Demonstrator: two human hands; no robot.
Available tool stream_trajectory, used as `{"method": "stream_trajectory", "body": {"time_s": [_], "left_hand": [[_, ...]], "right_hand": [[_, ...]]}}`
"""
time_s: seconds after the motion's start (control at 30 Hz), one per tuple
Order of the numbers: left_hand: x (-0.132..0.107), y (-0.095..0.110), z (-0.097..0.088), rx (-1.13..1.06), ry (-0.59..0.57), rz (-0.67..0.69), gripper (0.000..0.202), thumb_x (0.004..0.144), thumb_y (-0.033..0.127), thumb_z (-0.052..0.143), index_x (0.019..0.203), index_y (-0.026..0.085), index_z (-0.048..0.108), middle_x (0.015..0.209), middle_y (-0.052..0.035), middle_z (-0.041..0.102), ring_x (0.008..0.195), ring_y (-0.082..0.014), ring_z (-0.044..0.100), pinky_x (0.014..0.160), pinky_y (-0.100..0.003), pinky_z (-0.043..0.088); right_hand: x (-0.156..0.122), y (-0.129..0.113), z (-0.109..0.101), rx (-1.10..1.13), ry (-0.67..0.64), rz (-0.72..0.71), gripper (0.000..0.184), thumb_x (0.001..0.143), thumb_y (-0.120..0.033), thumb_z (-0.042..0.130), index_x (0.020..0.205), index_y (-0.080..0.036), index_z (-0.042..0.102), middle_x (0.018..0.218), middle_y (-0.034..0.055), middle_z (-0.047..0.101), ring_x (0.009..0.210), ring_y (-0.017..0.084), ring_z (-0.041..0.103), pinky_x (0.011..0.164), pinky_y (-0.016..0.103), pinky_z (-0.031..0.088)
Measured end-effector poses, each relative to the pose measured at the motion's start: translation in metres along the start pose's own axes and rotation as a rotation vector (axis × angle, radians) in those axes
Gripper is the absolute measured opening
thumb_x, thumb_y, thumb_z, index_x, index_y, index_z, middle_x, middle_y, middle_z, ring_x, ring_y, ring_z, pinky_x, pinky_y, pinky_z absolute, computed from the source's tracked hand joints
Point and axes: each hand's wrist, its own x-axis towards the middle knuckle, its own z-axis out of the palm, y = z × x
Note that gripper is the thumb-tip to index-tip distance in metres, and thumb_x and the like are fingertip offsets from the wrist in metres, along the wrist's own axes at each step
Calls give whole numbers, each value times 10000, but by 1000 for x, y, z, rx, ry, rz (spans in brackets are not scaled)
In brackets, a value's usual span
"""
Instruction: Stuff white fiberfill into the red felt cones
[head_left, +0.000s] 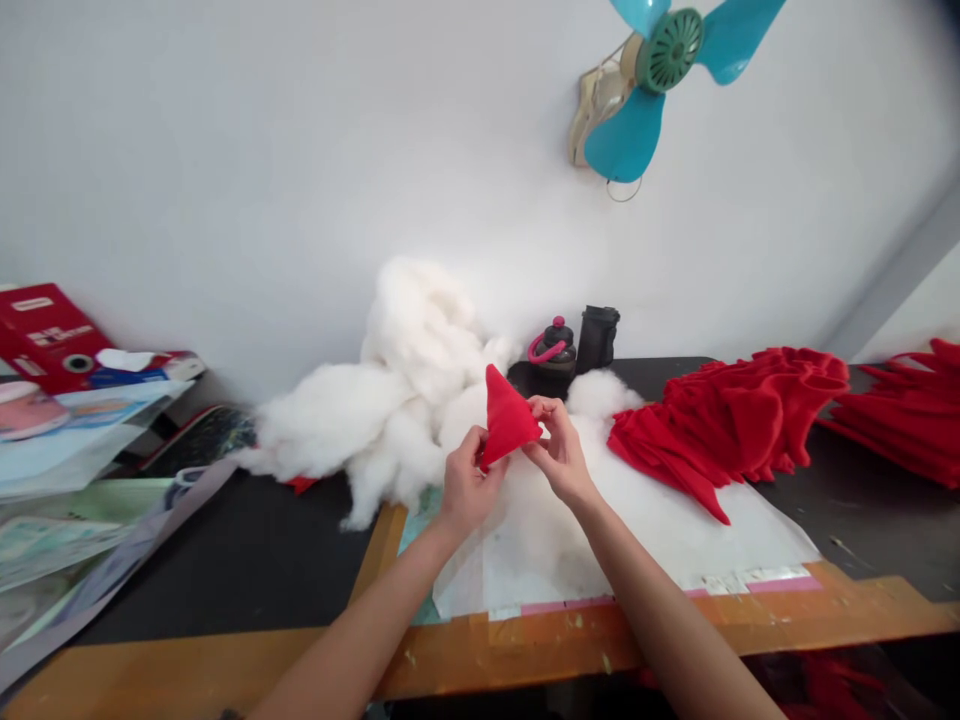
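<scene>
In the head view, the left hand [472, 480] and right hand [553, 450] pinched a pointed red fabric piece [511, 415] mid-view, tip at eleven o'clock. The step seemed to be working its right edge; the next move probably called for a steady left pinch. White fiberfill [420, 400] crowded ten o'clock, stacked red pieces [720, 420] three; room showed at six, over a white sheet [525, 560] ending at the taped table edge [525, 650].

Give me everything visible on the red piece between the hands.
The red piece is plain, roughly triangular, of soft-looking fabric, one pointed corner up. It is held above the white sheet, before the white fluff. The left hand grips its lower corner; the right hand pinches its right edge. Whether anything fills it cannot be seen.
</scene>
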Motion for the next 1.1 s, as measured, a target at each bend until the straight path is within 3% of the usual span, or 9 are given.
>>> {"method": "stream_trajectory", "body": {"time_s": [0.13,0.23,0.33,0.43,0.53,0.67,0.77,0.93,1.1], "left_hand": [[0,-7,0,86,-17,3,111,748,172,539,738,190,429,633,44,461,567,-111,433,533,-211,341],[1,-9,-3,200,36,60,170,662,121,501,637,191,349,575,53,365,551,-103,371,523,-214,283],[3,-9,-5,194,59,62,187,635,125,477,618,194,305,571,54,320,546,-99,326,519,-220,250],[3,-6,-6,124,-72,72,146,641,146,473,620,194,336,576,48,346,553,-106,346,526,-227,262],[2,-1,-5,114,-205,110,166,639,151,479,606,195,322,569,49,335,536,-100,327,518,-232,249],[-1,0,-4,149,-68,134,186,635,127,453,607,198,283,560,56,272,523,-98,268,515,-240,217],[-1,-1,-4,167,34,157,203,645,126,444,605,199,260,564,53,250,528,-103,243,517,-244,209],[2,0,-7,150,28,124,214,667,151,462,616,202,261,575,51,266,540,-106,264,522,-240,225],[3,3,-7,138,-188,150,204,639,120,429,614,200,244,571,49,262,531,-101,262,518,-244,208]], "right_hand": [[-1,3,1,-183,90,-11,409,747,-255,641,1111,-261,455,1090,53,547,801,141,567,530,205,488],[-3,9,3,-348,165,-45,183,827,-212,519,1002,-236,563,864,24,599,672,128,563,532,228,488],[-5,8,3,-363,185,-91,197,829,-186,472,991,-227,575,955,58,622,769,158,599,574,254,520],[-5,6,1,-387,70,-154,439,713,-150,537,1144,-236,530,1126,80,601,882,188,598,579,256,527],[-6,8,0,-460,74,-157,445,669,-93,481,1087,-224,560,1044,63,648,866,193,619,607,262,515],[-6,14,2,-523,141,-122,490,630,-47,413,1060,-217,574,1033,60,667,942,221,631,790,341,513],[-4,16,5,-430,143,-15,449,633,-71,442,1039,-218,565,1005,57,658,924,224,626,739,334,524],[2,14,5,11,156,256,143,857,-329,429,872,-207,502,706,-13,559,590,131,572,528,264,525],[-1,9,4,-116,169,130,116,753,-231,520,865,-211,498,833,-6,571,542,89,506,457,216,442]]}}
